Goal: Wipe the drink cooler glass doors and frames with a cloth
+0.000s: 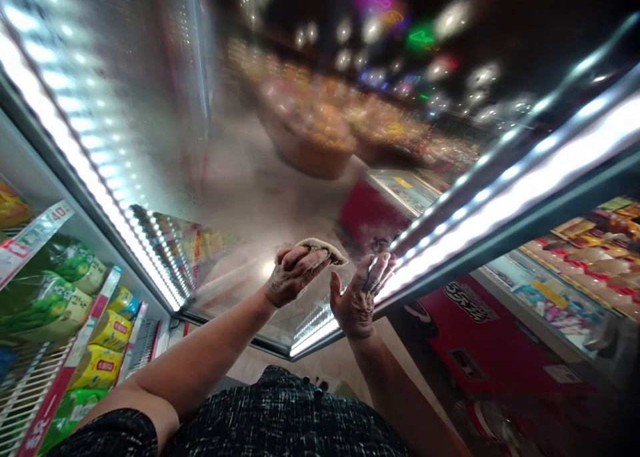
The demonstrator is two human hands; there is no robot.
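My left hand [295, 270] is closed around a folded, pale beige cloth [333, 250], its fingers bent over it. The cloth is up against the glass door [235, 177], or very close to it. To the right, my right hand [359, 300] is raised at the brightly lit door frame [450, 244]. Its thumb stands apart and its fingers stretch up along the frame's inner edge, seemingly touching it. No object shows in that hand. Reflections of lights and goods blur across the pane.
On the left, fridge shelves hold green packs [47, 304] and yellow packs [100, 357] behind price strips [37, 230]. A red chest freezer [480, 330] stands beyond the door on the right. White light strips [90, 164] line the door's left edge.
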